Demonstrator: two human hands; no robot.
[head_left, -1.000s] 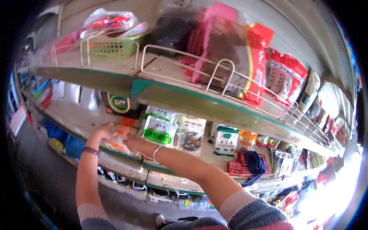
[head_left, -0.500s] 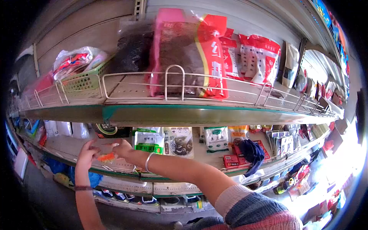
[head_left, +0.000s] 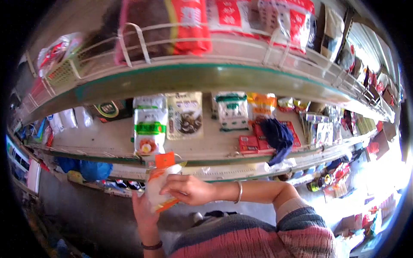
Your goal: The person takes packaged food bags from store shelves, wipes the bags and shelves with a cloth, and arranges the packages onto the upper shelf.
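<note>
Shelf (head_left: 219,146) beyond; packet (head_left: 155,188) — between left grip (head_left: 146,213) and right grip (head_left: 191,189)

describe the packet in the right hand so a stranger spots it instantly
Below the wire-railed shelf is a lower shelf; look just in front of it, left of centre. There the right hand grips a white and orange packet. Its bright orange top tab sets it apart from the green and white packet on that shelf.
</note>
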